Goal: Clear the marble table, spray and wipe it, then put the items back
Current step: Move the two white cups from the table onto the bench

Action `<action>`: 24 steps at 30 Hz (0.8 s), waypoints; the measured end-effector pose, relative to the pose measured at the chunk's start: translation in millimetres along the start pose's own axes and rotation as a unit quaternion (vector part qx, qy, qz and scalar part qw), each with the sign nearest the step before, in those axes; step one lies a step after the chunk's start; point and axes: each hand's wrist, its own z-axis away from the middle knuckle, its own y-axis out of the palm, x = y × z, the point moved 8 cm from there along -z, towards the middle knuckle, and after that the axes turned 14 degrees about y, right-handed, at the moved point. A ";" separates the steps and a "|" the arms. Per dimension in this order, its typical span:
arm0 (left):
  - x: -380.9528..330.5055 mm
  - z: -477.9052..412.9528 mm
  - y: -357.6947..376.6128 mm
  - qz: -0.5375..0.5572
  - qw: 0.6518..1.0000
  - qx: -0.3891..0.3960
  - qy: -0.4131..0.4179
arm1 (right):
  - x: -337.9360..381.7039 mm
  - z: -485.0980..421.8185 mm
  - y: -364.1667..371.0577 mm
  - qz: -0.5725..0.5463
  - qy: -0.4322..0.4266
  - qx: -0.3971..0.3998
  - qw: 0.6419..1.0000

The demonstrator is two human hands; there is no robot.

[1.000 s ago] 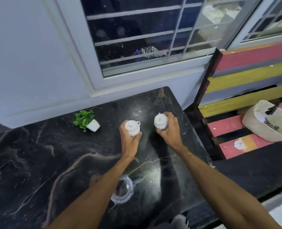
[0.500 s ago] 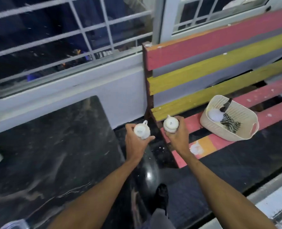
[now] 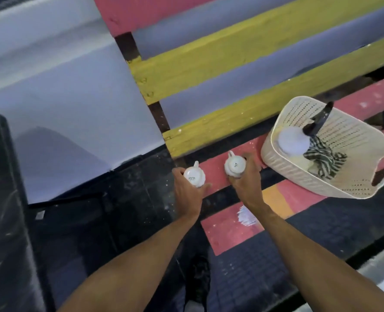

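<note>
My left hand (image 3: 187, 192) grips a small white ceramic cup (image 3: 194, 175), turned bottom-up so its printed base faces me. My right hand (image 3: 246, 182) grips a second white cup (image 3: 234, 165) the same way. Both cups are down at the left end of the pink seat slat of a painted wooden bench (image 3: 213, 171); I cannot tell whether they touch it. The black marble table (image 3: 0, 199) shows only as a dark edge at the far left.
A cream plastic basket (image 3: 299, 174) sits on the bench right of my hands, holding a white spray bottle (image 3: 293, 140) with a black trigger and a striped cloth (image 3: 323, 156). The bench back has pink and yellow slats. The dark floor lies below, with my shoe (image 3: 197, 278) on it.
I turned right from the marble table to the bench, carrying both cups. They have come down from mid-air to the bench's pink seat slat beside the basket.
</note>
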 end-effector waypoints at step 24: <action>-68.4 15.3 -90.5 -0.008 0.994 0.101 0.040 | 110.2 95.7 -20.4 0.141 -0.022 -0.023 0.990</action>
